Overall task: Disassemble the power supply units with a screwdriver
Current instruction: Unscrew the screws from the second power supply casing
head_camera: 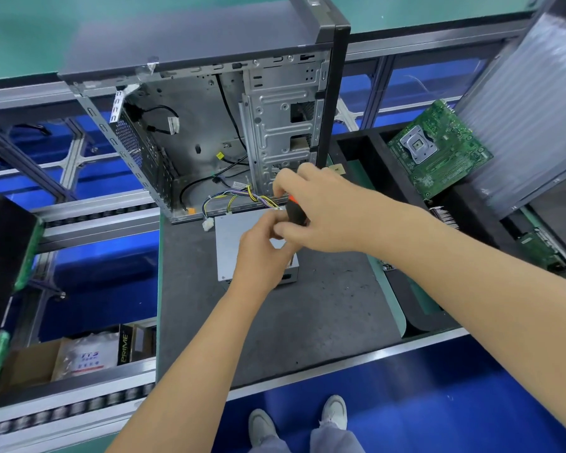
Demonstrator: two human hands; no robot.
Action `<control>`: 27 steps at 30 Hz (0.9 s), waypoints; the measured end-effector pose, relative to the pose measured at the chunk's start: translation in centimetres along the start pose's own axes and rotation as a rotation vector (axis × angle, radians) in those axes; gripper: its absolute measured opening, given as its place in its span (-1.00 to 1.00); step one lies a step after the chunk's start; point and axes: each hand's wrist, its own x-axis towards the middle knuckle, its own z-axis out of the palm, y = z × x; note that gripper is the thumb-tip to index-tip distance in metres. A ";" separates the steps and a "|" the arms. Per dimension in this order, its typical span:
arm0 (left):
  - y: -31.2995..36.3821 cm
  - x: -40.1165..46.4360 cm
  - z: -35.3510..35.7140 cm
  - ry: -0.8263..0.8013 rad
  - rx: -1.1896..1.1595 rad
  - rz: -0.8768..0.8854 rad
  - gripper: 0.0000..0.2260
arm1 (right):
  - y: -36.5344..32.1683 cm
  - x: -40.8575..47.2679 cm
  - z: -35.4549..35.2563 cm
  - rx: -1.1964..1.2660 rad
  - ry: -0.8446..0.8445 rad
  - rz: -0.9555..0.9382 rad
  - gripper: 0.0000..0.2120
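A silver power supply unit lies flat on the dark grey mat, just in front of the open computer case. Its bundle of yellow, blue and black wires runs back into the case. My right hand grips a screwdriver with a black and orange handle over the unit's far right corner. My left hand sits over the unit with its fingertips curled at the screwdriver's lower end; the tip and whatever it touches are hidden by the fingers.
A green motherboard leans in a black bin at the right, beside a ribbed grey panel. Roller conveyor rails run at the left. A cardboard box with packets sits lower left. My shoes stand on the blue floor.
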 end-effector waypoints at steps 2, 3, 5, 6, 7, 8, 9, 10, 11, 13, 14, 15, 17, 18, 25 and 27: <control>0.3 0.3 0.2 0.018 0.012 -0.020 -0.62 | -0.3 0.4 0.1 -0.142 0.026 0.036 -0.67; 0.3 0.2 0.1 -0.015 -0.013 -0.028 -0.57 | -0.2 0.6 0.1 -0.180 0.022 0.013 -0.72; 0.1 -0.3 -0.2 -0.097 -0.058 -0.020 -0.59 | 0.1 0.6 0.1 -0.119 -0.007 -0.056 -0.76; -0.1 -0.5 -0.3 -0.119 -0.052 -0.001 -0.69 | 0.2 0.4 0.0 -0.056 -0.029 -0.065 -0.74; -0.2 -0.5 -0.3 -0.116 -0.036 0.011 -0.75 | 0.2 0.2 0.0 -0.005 -0.050 -0.048 -0.73; -0.2 -0.3 -0.1 -0.088 -0.012 0.011 -0.78 | 0.1 0.2 0.1 0.007 -0.041 -0.024 -0.72; -0.1 0.0 0.0 -0.053 0.015 -0.001 -0.79 | 0.0 0.3 0.1 -0.040 -0.031 0.020 -0.68; 0.0 0.2 0.1 -0.027 0.015 -0.023 -0.77 | -0.1 0.5 0.1 -0.115 -0.011 0.045 -0.65; 0.1 0.3 0.2 -0.023 -0.002 -0.041 -0.70 | -0.1 0.7 0.1 -0.164 0.006 0.043 -0.67; 0.0 0.1 0.1 -0.062 -0.043 -0.064 -0.64 | 0.2 0.9 0.3 -0.107 0.020 -0.039 -0.78; -0.2 -0.1 0.0 -0.084 -0.039 -0.046 -0.69 | 0.2 0.8 0.2 -0.050 0.013 -0.076 -0.78; -0.3 -0.3 -0.2 -0.089 -0.029 -0.025 -0.75 | 0.2 0.6 0.2 -0.009 -0.001 -0.088 -0.77; -0.2 -0.2 -0.1 -0.046 -0.006 0.003 -0.65 | -0.2 0.4 0.3 -0.031 0.010 -0.036 -0.74; -0.1 0.0 0.1 -0.017 0.005 0.015 -0.62 | -0.3 0.6 0.2 -0.105 0.023 0.005 -0.73; -0.6 0.0 -0.2 -0.090 0.015 -0.059 -0.74 | 0.3 0.4 0.1 0.006 -0.022 -0.080 -0.77; -0.5 0.4 -0.1 -0.034 0.061 -0.031 -0.67 | 0.0 0.7 0.4 -0.185 0.064 0.000 -0.72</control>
